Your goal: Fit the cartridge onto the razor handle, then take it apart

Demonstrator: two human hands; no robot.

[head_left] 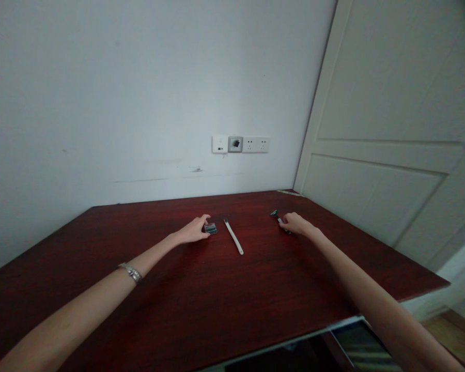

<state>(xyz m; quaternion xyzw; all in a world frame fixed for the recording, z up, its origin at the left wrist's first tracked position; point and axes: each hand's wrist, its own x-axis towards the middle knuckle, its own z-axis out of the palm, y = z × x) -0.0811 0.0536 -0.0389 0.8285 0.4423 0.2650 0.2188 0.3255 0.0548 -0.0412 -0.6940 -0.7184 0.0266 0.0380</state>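
Observation:
A small clear plastic case (210,228) with dark and greenish contents, like a razor blade cartridge, is between the thumb and fingers of my left hand (194,230). Its left side is partly hidden by those fingers. My right hand (295,223) pinches the handle of a razor (280,220), whose dark head points away to the upper left. Part of the handle is covered by the fingers. Between my two hands lies a slim white stick-shaped handle (234,238) with a dark far tip, touched by neither. A silver bracelet (130,272) circles my left wrist.
Everything lies on a dark red wooden table (225,294). A glass-like panel (294,354) with a pale edge is at its near side. Behind stands a white wall with sockets (256,144), and a pale panelled door (375,139) rises along the right.

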